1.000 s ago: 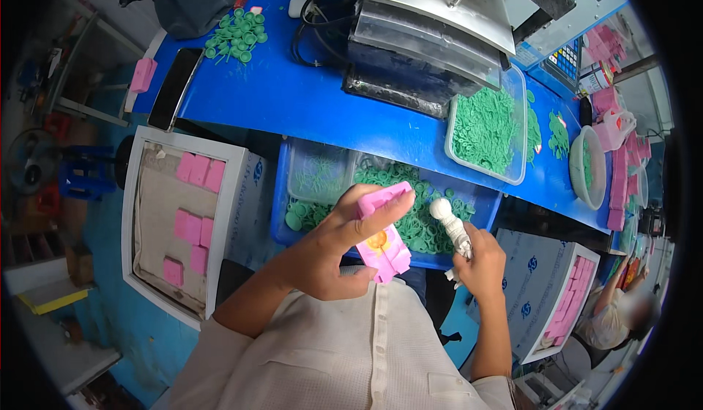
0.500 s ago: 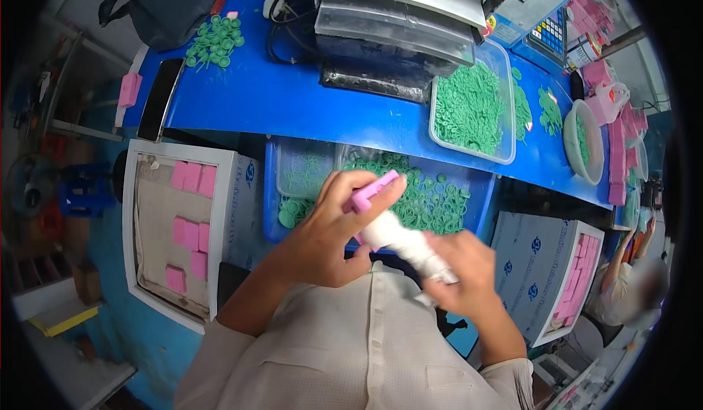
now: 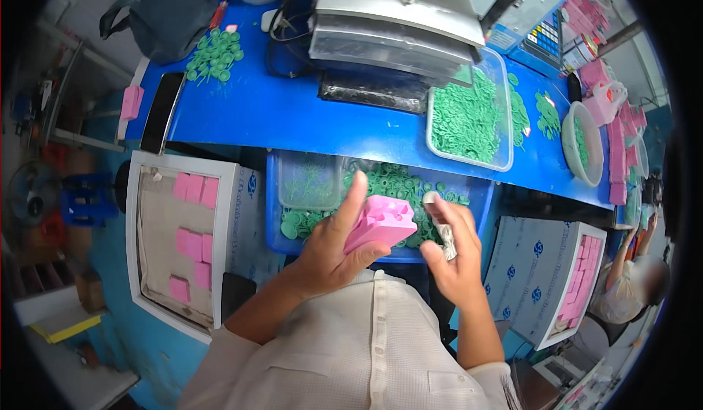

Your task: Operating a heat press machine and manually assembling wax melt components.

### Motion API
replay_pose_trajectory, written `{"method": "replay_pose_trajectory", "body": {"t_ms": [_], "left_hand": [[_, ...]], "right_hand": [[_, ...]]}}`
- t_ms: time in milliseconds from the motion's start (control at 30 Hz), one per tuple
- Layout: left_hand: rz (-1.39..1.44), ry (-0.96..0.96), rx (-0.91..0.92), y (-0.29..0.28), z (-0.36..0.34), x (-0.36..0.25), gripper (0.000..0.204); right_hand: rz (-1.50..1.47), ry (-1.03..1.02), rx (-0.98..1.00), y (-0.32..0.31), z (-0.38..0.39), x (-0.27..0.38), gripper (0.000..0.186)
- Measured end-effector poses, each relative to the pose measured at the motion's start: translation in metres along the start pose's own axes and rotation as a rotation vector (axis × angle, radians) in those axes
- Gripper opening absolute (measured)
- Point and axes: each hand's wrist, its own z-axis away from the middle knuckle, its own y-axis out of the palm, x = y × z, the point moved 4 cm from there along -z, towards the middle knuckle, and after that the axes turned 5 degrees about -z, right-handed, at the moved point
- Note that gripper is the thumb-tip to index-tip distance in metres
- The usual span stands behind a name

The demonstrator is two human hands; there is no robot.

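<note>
My left hand holds a pink block, matt and square-edged, with notches and hollows cut into the end turned toward my right hand. That hand, just right of the block and apart from it, is loosely curled about a white bundle, creased and cloth-like; my fingers partly hide it.

Beyond both hands, a blue tray contains small green pieces, many ring-shaped; a translucent tub inside it, beyond my left hand, bears thin, sprig-like green ones. Farther beyond my right hand, a clear rectangular tub is heaped with fine green pieces; to its right, a pale round bowl contains more.

Left of my left hand, a white-framed box, lined with wrinkled beige material, holds seven pink blocks. Right of my right hand, a film-covered box shows pink blocks in close rows.
</note>
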Motion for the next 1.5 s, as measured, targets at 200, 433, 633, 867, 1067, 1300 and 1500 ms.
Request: {"method": "replay_pose_trajectory", "body": {"t_ms": [200, 433, 633, 867, 1067, 1300, 1500], "left_hand": [[0.107, 0.064, -0.050, 0.000, -0.003, 0.001, 0.053], [-0.172, 0.199, -0.027, -0.015, -0.016, -0.025, 0.028], [0.079, -0.275, -0.251, -0.006, -0.007, -0.002, 0.016], [0.301, -0.252, -0.064, -0.013, -0.048, -0.004, 0.040], [0.537, -0.246, -0.114, -0.053, -0.126, -0.028, 0.065], [0.569, -0.361, -0.286, -0.067, -0.141, -0.020, 0.037], [0.564, -0.337, 0.163, -0.051, -0.065, -0.040, 0.032]], "right_hand": [[-0.223, -0.157, 0.035, 0.017, -0.039, 0.042, 0.036], [-0.155, -0.262, 0.062, 0.016, -0.039, 0.050, 0.027], [0.200, -0.302, 0.103, 0.023, -0.034, 0.058, 0.063], [0.153, -0.252, 0.076, 0.020, -0.019, 0.042, 0.082], [-0.035, -0.062, 0.001, 0.003, -0.001, 0.028, 0.088], [-0.112, 0.005, -0.102, -0.022, 0.015, 0.015, 0.076], [-0.106, 0.004, -0.167, -0.064, 0.008, 0.013, 0.086]]}}
